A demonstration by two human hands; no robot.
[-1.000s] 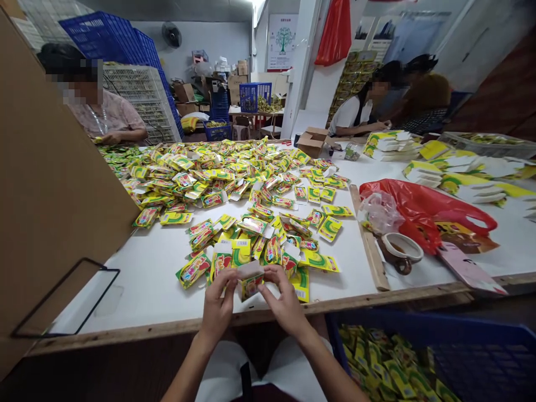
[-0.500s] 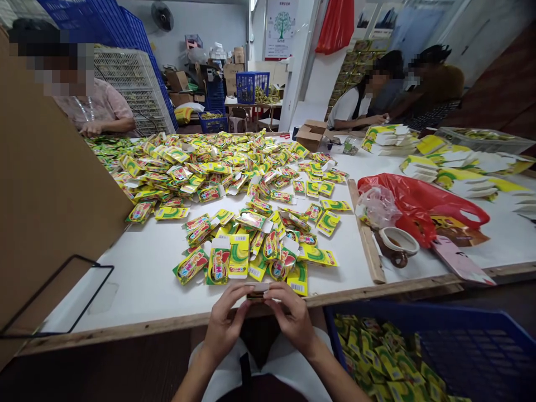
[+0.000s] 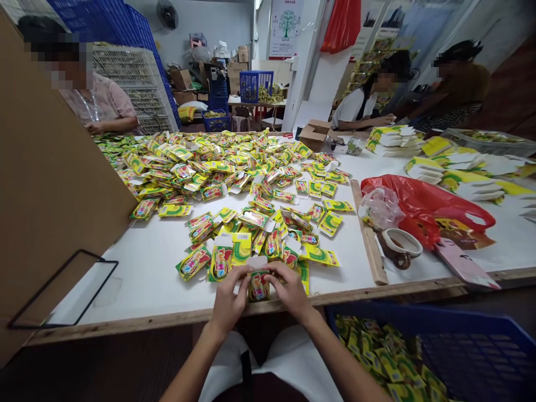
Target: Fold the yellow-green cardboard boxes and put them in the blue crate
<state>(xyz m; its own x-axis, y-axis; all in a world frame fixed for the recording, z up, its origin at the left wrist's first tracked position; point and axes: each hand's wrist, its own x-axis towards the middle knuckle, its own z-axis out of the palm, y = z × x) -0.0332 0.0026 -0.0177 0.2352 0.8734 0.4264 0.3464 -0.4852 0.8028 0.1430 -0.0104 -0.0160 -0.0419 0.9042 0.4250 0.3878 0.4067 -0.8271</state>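
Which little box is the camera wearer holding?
The box, white flap up, pinched between left hand and right hand; nearby boxes lie on the table.

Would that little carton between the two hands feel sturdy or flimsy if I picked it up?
The carton looks small and made of card, so it is probably light. Its thin raised flap suggests it would bend fairly easily. Being flat-fronted, it seems unlikely to roll.

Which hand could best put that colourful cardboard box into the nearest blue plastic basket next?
Probably the right hand. It and the left hand both hold the colourful cardboard box, but the nearest blue plastic basket sits low on the right hand's side.
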